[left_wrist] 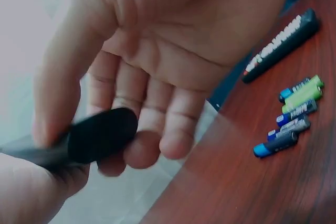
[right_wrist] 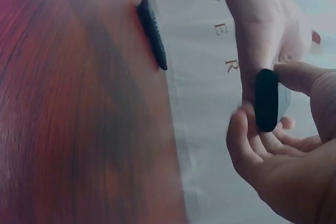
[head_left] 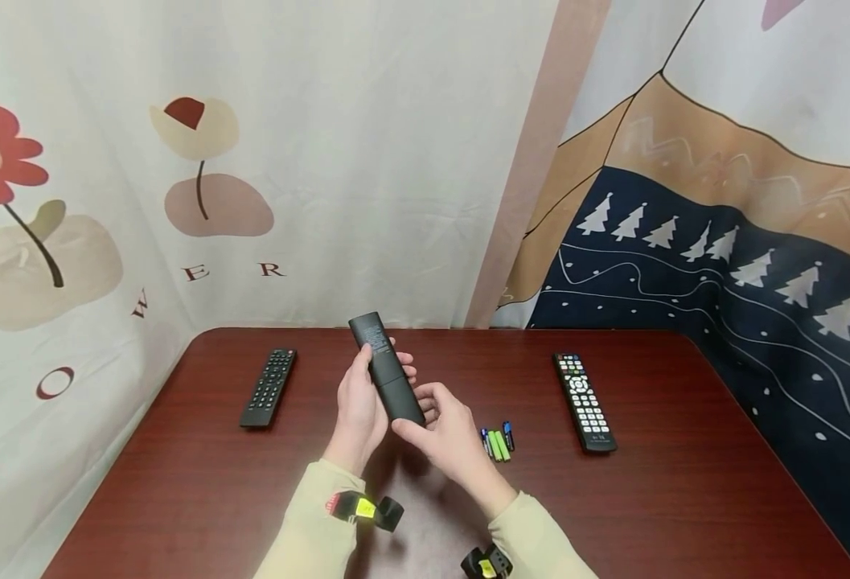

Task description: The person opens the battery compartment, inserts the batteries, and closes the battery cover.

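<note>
Near the middle of the head view, above the reddish-brown counter (head_left: pixel 178 482), a black remote control (head_left: pixel 388 370) is held tilted, its back with a printed label facing up. The left hand (head_left: pixel 361 406) grips it along its length, thumb on the near-left edge and fingertips showing past the right edge. The right hand (head_left: pixel 448 430) grasps its lower end between thumb and fingers. A seam crosses the back about halfway down, and the battery cover (head_left: pixel 401 400) below it looks in place, though whether it is fully seated cannot be told.

Just right of the right hand, small batteries lie on the counter, green ones (head_left: pixel 499 445) among blue-ended ones (head_left: pixel 507 435). Toward the right lies a white-buttoned remote (head_left: pixel 585 402); toward the left, a dark-buttoned remote (head_left: pixel 268 388), both well apart from the hands.

The step in hand appears to be working the cover at the remote's lower end. That calls for a steady left-hand hold and thumb pressure along the cover, without squeezing its sides so hard that it binds.
</note>
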Available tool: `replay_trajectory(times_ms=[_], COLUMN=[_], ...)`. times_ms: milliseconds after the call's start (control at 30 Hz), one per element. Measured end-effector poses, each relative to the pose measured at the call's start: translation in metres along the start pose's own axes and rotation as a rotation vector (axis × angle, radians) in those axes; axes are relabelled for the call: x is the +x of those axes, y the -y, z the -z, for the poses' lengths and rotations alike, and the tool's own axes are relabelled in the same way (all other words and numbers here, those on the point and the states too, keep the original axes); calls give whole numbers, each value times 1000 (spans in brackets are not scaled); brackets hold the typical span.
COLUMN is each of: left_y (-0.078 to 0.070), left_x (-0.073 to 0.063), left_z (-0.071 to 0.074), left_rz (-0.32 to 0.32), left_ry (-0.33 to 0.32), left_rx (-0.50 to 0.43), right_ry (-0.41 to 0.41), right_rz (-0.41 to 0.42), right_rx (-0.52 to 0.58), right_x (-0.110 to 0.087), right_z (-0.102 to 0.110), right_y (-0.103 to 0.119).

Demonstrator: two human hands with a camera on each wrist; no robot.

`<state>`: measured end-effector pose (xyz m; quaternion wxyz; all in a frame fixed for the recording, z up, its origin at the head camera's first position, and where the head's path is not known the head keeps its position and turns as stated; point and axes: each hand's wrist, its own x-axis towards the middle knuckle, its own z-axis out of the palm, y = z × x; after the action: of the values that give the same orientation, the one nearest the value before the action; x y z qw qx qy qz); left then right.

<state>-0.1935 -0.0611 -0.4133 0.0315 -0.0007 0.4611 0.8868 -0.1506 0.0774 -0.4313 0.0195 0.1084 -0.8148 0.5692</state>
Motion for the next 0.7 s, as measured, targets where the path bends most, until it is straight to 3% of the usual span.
replay_trajectory(times_ms=[167, 233, 700], left_y=[-1, -1, 1], left_x=[-1, -2, -5], left_z=[0, 0, -3], left_rz=[32, 44, 44], left_ry=[62, 77, 97], left_rx=[-68, -76, -89], right_ry=[90, 111, 126], right_rz=[-159, -193, -194], right_rx=[293, 357, 412], right_x=[3, 3, 2], right_z=[2, 3, 4], right_y=[0, 1, 0])
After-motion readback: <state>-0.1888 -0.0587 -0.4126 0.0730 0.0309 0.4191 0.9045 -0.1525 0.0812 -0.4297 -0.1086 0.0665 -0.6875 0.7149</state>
